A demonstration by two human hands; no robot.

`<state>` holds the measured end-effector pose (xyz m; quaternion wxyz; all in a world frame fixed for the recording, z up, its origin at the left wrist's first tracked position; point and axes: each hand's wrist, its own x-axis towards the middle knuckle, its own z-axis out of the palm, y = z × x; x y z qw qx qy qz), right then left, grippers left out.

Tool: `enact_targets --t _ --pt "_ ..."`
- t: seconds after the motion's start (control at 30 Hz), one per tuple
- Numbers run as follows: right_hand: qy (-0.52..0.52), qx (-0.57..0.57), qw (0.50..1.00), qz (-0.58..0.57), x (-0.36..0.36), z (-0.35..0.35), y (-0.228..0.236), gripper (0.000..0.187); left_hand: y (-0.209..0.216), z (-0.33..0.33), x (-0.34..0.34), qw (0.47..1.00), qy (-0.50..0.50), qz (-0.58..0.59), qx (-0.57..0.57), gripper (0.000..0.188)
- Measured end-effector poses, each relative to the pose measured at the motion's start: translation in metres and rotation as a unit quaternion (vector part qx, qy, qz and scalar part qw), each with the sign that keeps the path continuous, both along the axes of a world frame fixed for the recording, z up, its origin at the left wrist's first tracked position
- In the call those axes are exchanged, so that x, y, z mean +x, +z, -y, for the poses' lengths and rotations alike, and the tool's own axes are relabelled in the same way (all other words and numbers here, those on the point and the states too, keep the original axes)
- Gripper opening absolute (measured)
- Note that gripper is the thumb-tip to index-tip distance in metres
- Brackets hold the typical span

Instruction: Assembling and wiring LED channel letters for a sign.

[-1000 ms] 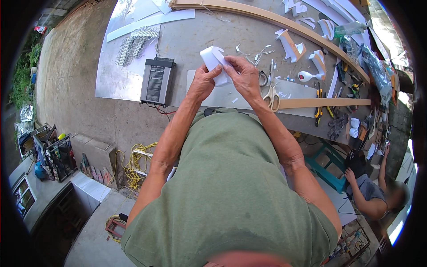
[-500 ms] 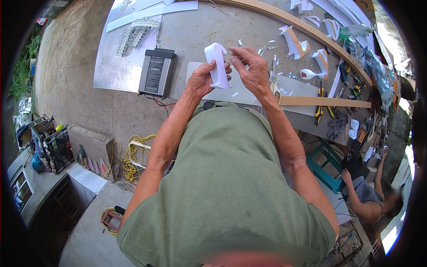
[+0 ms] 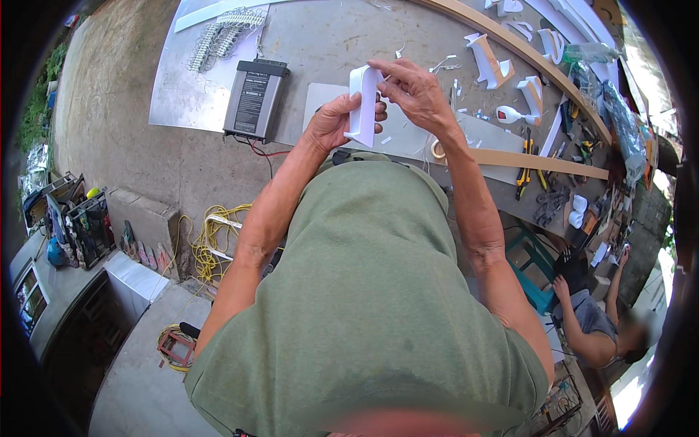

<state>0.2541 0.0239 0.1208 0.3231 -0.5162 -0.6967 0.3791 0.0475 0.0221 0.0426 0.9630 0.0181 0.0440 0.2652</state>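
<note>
My left hand (image 3: 335,122) grips a white hollow channel letter (image 3: 361,109) with a raised wall, thumb on its near side and fingers behind it. My right hand (image 3: 421,93) bends over the letter's upper end, index finger and thumb pinched at its top edge. Anything small between those fingertips is hidden. Under the hands lies a light grey sheet (image 3: 318,97) on the worktable. Scissors with a pale loop handle (image 3: 437,149) lie partly beneath my right wrist.
A boxy power supply (image 3: 256,100) with red and black wires stands left, below strung LED modules (image 3: 227,40). To the right are more white letters (image 3: 489,62), a glue bottle (image 3: 513,115), a brown strip (image 3: 539,162) and a yellow-black cutter (image 3: 524,164). Another person (image 3: 590,320) works at lower right.
My right fingers have come down from beside the letter onto its upper end. The letter has tipped slightly upright in my left hand, its inner side now facing more toward the right.
</note>
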Motion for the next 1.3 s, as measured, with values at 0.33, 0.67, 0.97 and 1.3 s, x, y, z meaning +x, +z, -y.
enact_targets --t 0.33,0.67,0.97,1.3 --pt "-0.033 -0.020 0.996 -0.080 0.000 0.006 -0.010 0.032 0.003 0.000 0.000 1.000 -0.009 -0.028 -0.003 0.047" --pt "-0.035 -0.035 0.994 -0.098 -0.002 0.009 -0.007 0.035 0.009 0.001 -0.002 0.998 -0.011 -0.051 0.019 0.047" --pt "0.025 0.020 0.998 -0.046 0.000 0.007 0.011 0.048 0.010 0.003 -0.007 0.998 -0.029 0.048 0.000 0.044" --pt "0.036 0.011 0.997 -0.065 0.001 0.007 0.005 0.043 0.006 0.006 -0.010 0.997 -0.047 0.065 -0.017 0.044"
